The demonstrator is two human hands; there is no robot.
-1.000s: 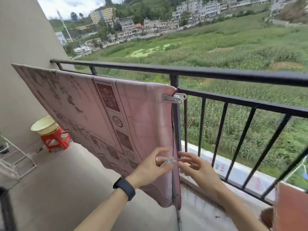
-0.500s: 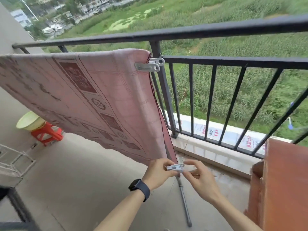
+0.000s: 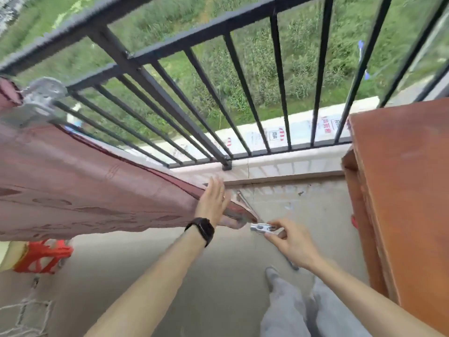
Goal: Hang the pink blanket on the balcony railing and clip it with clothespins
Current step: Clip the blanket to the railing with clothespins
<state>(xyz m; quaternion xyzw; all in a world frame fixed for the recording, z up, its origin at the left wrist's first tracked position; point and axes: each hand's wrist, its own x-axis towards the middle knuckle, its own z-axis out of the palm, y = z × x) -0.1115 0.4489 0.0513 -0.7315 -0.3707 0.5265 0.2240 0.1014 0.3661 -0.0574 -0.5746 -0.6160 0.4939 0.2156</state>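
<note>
We keep the pink blanket (image 3: 80,188) draped from the balcony railing (image 3: 170,42). Our left hand (image 3: 213,203), fingers flat, steadies its lower corner, while our right hand (image 3: 289,242) pinches a metal clothespin (image 3: 263,227) just beside it, ready to clip. Another clothespin (image 3: 41,93) already grips the top edge.

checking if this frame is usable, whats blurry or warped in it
Head view: motion blur smears the left side, worst on the upper clip and blanket; the stool is soft too. Wide-angle distortion fans the railing bars outward. Light is flat daylight, no glare or hard shadows. The left hand, right hand and its clip stay fairly sharp.
</note>
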